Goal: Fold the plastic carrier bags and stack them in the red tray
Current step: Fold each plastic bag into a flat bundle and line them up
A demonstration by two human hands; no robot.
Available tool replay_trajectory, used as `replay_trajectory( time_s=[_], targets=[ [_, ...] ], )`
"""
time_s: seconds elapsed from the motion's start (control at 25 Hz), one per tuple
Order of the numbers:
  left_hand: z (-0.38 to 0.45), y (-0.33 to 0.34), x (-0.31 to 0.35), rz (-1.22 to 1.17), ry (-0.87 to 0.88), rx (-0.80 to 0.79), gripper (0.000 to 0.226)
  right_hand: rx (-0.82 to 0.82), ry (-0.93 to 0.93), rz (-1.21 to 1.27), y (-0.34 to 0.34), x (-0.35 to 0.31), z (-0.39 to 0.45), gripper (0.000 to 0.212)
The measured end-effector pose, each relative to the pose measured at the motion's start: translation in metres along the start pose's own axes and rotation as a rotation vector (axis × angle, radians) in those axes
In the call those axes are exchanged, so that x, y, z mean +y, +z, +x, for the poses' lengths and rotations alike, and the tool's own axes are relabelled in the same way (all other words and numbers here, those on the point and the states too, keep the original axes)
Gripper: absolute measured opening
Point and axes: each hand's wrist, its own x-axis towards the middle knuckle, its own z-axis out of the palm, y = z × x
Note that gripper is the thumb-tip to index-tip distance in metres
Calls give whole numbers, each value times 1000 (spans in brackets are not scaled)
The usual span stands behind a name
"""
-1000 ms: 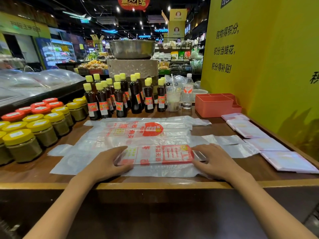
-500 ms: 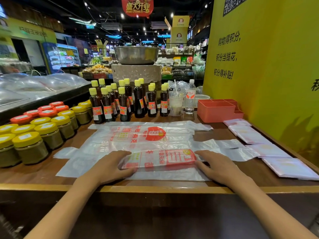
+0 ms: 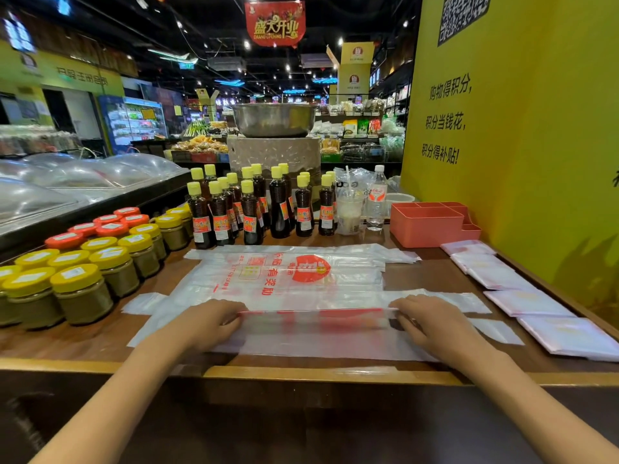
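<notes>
Both hands — left hand [image 3: 207, 324], right hand [image 3: 432, 324] — pinch the carrier bag's [image 3: 315, 324] ends, each grip nearly closed.

A supermarket. Beyond the hands [image 3: 432, 324] gripping a printed carrier bag [image 3: 311, 321] on a wooden counter [image 3: 83, 339], labelled sauce bottles [image 3: 249, 212] stand in rows; left of the grip sit labelled jars [image 3: 80, 289]. Farther off are produce displays [image 3: 201, 144], stocked shelves [image 3: 355, 125], a refrigerated case [image 3: 137, 123] and a hanging "Grand Opening" banner [image 3: 274, 25].
</notes>
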Motion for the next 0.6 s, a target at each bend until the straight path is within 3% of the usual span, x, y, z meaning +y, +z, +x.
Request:
replay_trajectory(
  time_s=[0.28, 0.44, 0.6],
  targets=[
    [10, -31, -4, 69, -27, 133, 41, -102, -13, 187, -38, 2, 25, 35],
    [31, -3, 20, 85, -50, 282, 58, -118, 52, 16, -19, -3, 59, 39],
    [45, 34, 53, -21, -16, 212, 72, -151, 67, 64, 9, -55, 78, 49]
  ],
)
